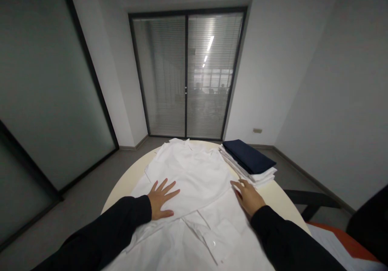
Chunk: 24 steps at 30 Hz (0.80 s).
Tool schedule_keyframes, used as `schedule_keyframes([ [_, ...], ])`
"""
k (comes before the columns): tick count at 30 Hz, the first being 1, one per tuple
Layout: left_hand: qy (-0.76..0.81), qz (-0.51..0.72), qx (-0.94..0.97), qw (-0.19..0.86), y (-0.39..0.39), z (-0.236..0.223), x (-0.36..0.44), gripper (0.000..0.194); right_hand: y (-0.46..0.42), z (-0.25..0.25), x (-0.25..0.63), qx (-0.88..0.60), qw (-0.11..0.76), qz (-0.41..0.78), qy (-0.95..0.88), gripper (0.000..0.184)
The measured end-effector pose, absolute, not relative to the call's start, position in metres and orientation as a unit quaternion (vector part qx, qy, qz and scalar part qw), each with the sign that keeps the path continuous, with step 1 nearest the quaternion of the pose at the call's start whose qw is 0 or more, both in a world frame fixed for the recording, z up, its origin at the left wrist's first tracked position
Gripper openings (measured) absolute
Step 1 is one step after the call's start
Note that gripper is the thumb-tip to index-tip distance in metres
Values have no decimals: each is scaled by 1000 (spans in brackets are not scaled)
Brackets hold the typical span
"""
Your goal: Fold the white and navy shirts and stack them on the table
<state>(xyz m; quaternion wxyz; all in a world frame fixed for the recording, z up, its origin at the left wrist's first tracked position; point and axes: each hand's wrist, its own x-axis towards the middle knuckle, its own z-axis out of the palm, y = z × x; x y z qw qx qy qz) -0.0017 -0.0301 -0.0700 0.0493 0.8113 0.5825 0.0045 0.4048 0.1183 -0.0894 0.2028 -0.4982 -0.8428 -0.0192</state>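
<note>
A white shirt (194,178) lies spread out on a round cream table (127,178), its collar at the far end. My left hand (160,200) rests flat on the shirt's left side with fingers spread. My right hand (248,196) lies palm down on the shirt's right edge, fingers together and stretched forward. Neither hand holds anything. Both arms wear dark sleeves.
A stack of folded clothes (251,166), white below and dark navy on top, sits at the table's far right. A chair with a black armrest (312,200) and orange seat (348,242) stands at right. Glass doors with blinds (186,77) are ahead.
</note>
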Motion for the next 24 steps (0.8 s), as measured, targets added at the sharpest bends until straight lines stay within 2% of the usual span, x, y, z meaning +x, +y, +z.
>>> schedule_keyframes([
  [6,607,-14,793,50,-38,-67,4,84,128,-87,388,-473,252,12,-844,35],
  [9,611,-32,788,67,-37,-59,10,89,131,-81,390,-494,276,33,-824,36],
  [13,579,1,811,82,-20,-48,28,78,131,-75,393,-533,306,61,-786,33],
  [16,527,50,846,61,-11,-51,50,74,130,-72,394,-553,291,61,-778,34],
  [21,513,24,856,64,-3,-58,74,74,132,-72,395,-567,262,70,-777,32],
  [24,512,33,855,73,10,-48,81,65,140,-77,399,-566,268,117,-771,37],
])
